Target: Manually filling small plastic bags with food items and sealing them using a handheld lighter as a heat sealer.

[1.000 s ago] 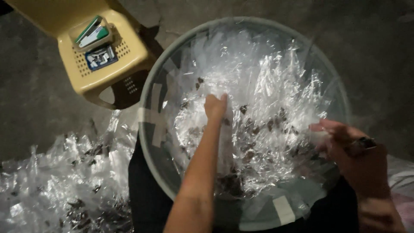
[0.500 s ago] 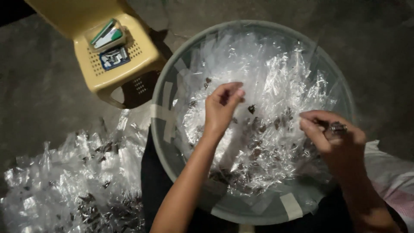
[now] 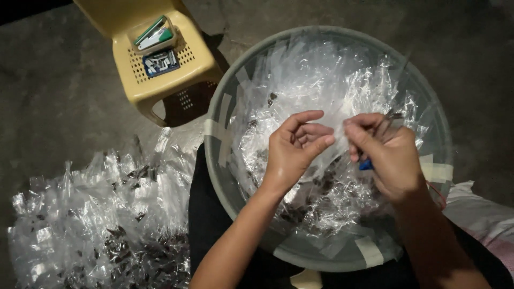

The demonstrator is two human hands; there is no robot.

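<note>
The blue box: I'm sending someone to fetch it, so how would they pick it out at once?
Find the yellow stool on the floor left of the big round basin. Two things lie on its perforated seat: the blue box is the flat, open one nearer the front edge, holding small pale pieces, unlike the green-and-white item behind it.

Glossy, crinkled clear plastic bags (image 3: 321,80); smooth grey plastic basin (image 3: 214,155); matt yellow plastic stool (image 3: 160,88); rough concrete floor (image 3: 59,91)
</note>
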